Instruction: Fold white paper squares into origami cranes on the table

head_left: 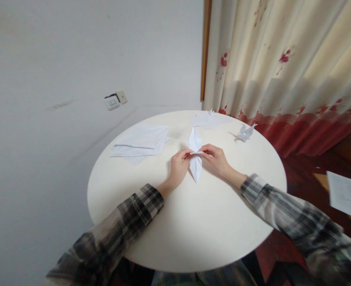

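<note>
A folded white paper piece (196,169) is held just above or on the round white table (175,222). It has a long pointed flap toward me, another toward the far side, and a narrow raised ridge across its middle. My left hand (180,165) pinches the ridge's left end between thumb and fingers. At the right end my right hand (217,159) pinches it the same way. Parts of the fingertips are hidden behind the paper.
A stack of white paper sheets (139,139) lies at the table's left. Behind the hands are more paper (205,120) and, to the right, a folded paper figure (246,132). A wall socket (112,102), a curtain (282,71) and written sheets (346,194) surround the table.
</note>
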Tool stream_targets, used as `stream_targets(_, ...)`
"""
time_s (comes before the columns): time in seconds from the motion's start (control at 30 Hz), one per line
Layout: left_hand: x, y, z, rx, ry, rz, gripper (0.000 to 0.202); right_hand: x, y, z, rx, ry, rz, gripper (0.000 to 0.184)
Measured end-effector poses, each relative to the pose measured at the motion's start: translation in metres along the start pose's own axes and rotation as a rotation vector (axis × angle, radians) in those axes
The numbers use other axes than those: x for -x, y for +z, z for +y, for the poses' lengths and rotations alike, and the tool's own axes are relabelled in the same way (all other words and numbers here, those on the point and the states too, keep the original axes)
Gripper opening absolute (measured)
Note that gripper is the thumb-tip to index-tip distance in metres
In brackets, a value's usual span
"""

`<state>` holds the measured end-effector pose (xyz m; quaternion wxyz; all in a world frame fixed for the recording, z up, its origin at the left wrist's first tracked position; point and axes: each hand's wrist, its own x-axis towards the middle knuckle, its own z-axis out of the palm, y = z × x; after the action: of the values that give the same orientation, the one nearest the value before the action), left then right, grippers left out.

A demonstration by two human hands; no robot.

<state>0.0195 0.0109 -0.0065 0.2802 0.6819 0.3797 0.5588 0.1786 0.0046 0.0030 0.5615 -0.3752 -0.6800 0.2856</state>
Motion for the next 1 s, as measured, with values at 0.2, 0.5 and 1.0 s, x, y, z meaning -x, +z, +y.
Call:
stream_targets(0.2, 0.0005, 0.0028, -0.0030, 0.105, -0.111, 0.013, 0.011, -0.0017, 0.0050, 0.0047, -0.195, 0.187, 0.041, 0.016)
stream_targets(0.5, 0.0003, 0.0030, -0.0036, 0.201, -0.108, -0.042, 0.016, -0.0033, 0.0024, 0.0014, -0.227, 0.264, 0.019, 0.022)
stream_targets(1.0, 0.0006, 0.0062, -0.0053, 0.197, -0.142, -0.030, 0.016, -0.0034, 0.0010, 0.0031, -0.231, 0.192, 0.067, 0.021)
